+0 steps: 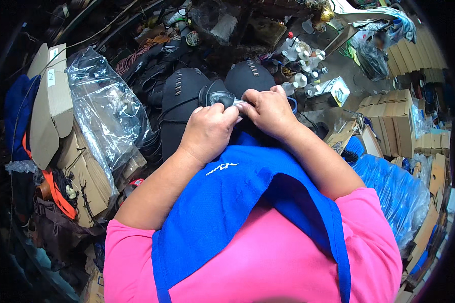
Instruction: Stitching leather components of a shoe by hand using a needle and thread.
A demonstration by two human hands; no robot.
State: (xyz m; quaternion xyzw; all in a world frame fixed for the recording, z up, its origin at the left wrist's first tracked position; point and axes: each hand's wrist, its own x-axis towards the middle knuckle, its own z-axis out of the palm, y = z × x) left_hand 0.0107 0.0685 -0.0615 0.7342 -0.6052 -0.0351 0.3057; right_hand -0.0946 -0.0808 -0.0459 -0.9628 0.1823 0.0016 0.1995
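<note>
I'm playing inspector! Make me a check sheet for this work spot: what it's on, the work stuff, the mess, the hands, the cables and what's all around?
Surface: dark-covered knees below the hands; no tabletop seen under them.
Job's things: small black piece, with a pale strip at its right end; whether they're joined is unclear.
Clutter: white bottles ahead to the right; clear plastic sheet on the left.
Hands: left hand grips the black piece; right hand pinches the pale strip.
Cables: thin dark cord beside the left hand; its use is unclear.
Surroundings: cardboard boxes on the right.
</note>
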